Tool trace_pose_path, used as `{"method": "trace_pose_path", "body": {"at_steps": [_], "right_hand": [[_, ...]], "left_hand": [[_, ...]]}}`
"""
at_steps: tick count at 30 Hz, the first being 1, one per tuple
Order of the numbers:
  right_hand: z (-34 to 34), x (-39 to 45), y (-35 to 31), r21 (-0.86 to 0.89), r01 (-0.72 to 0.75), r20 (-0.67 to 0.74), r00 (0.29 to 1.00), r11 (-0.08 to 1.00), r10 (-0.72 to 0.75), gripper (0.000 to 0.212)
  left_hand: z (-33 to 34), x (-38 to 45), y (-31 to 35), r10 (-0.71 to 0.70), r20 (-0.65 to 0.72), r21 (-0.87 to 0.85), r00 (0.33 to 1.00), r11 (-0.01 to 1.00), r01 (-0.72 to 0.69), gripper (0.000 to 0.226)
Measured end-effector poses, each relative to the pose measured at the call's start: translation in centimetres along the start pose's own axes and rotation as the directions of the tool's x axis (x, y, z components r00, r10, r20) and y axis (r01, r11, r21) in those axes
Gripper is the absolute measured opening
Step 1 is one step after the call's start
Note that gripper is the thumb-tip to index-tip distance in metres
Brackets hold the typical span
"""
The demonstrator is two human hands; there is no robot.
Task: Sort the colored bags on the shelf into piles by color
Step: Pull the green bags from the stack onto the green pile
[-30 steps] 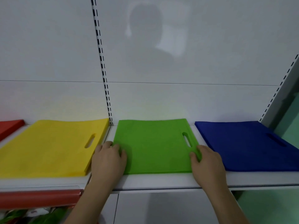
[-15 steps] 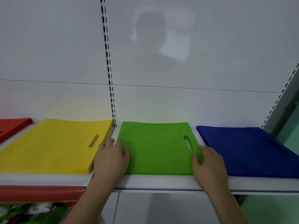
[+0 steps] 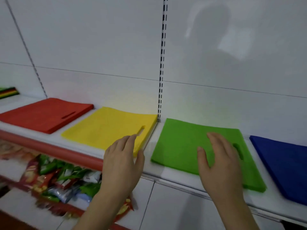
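Four flat piles of bags lie in a row on the white shelf (image 3: 172, 177), each a single colour. The green pile (image 3: 181, 146) sits in the middle of the view, its back corner close to the slotted upright (image 3: 162, 63) at the shelf's back edge and its front corner reaching almost to the shelf's front edge. The right hand (image 3: 219, 165) is over this green pile with fingers straight and slightly spread, holding nothing; whether the palm touches the fabric cannot be told. It partly covers the pile's cut-out handle slot.

Just left of the green pile, with a narrow strip of bare shelf between them, lies the yellow pile (image 3: 106, 130), its handle slot near its right edge. The left hand (image 3: 123, 161) hangs in front of the yellow pile's front right corner, fingers relaxed and a little apart, empty; contact with the pile cannot be told.

Further left the red pile (image 3: 44, 114) lies near the back edge of the shelf. At the far right the blue pile (image 3: 285, 165) runs out of view. At the far left edge a small mixed stack (image 3: 8, 93) of dark, red, yellow and green layers rests on the shelf.

A red strip (image 3: 49, 149) runs along the shelf's front edge on the left. Below it, snack packets (image 3: 58, 178) in red, green and blue are blurred; no writing on them can be read.
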State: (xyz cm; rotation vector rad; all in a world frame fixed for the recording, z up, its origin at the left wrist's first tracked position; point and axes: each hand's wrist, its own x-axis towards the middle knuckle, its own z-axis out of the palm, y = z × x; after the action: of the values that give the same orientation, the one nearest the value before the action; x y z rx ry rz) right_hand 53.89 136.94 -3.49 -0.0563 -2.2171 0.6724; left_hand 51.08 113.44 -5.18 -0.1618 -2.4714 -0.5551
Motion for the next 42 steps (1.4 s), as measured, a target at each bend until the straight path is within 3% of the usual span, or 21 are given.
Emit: {"method": "trace_pose_path", "body": {"at_steps": [8, 23, 30, 42], "right_hand": [[5.8, -1.7, -9.3, 0.118, 0.126, 0.135, 0.981, 0.985, -0.142, 0.049], [18.7, -6.1, -31.7, 0.226, 0.272, 0.197, 0.928, 0.935, -0.317, 0.052], [27.3, -5.6, -40.3, 0.295, 0.308, 0.281, 0.877, 0.905, -0.390, 0.056], [44.8, -2.6, -56.2, 0.468, 0.323, 0.280, 0.829, 0.822, -0.485, 0.054]], "left_hand": [[-6.3, -2.1, -8.4, -0.109, -0.063, 0.056, 0.992, 0.992, 0.112, 0.050], [-18.1, -3.3, -29.5, -0.253, -0.119, 0.157, 0.960, 0.950, 0.270, 0.053], [-20.4, -1.8, -39.7, -0.351, -0.140, 0.196, 0.926, 0.907, 0.374, 0.052], [-24.8, 6.1, -57.3, -0.434, -0.238, 0.285, 0.869, 0.824, 0.489, 0.051]]}}
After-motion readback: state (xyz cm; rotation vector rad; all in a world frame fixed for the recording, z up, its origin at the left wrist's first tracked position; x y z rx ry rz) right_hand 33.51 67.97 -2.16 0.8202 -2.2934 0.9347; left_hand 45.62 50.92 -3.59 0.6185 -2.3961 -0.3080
